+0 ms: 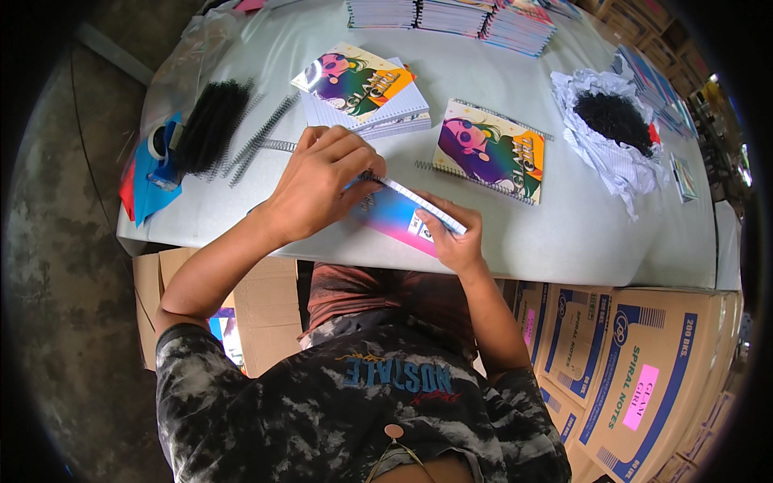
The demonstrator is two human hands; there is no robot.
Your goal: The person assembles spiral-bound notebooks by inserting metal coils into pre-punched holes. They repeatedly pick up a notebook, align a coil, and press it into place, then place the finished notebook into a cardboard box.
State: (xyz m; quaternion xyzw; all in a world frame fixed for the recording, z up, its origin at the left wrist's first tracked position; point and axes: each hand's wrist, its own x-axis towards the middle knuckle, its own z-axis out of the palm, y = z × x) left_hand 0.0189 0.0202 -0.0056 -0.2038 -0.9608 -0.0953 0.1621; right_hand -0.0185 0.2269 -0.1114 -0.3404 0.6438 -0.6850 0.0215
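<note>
Over the table's near edge, my right hand [455, 233] grips one end of a notebook [394, 217] with a blue-and-pink cover. Its white page edge faces up. My left hand [322, 181] is closed at the notebook's other end, fingers pinching a dark spiral wire [280, 146] whose loose length pokes out to the left. My fingers partly hide where the wire meets the pages. Just beyond lies a stack of lined pages [403, 113] with a colourful illustrated cover [354, 80] on top. To the right rests a spiral notebook [489, 151] with the same cover picture.
Loose black spiral wires [213, 125] lie in a bundle at the left, beside a tape dispenser [165, 157]. Stacked notebooks [451, 20] stand at the far edge. Crumpled paper [592, 153] holds tangled black wire at the right. Cardboard boxes [644, 362] stand below, right.
</note>
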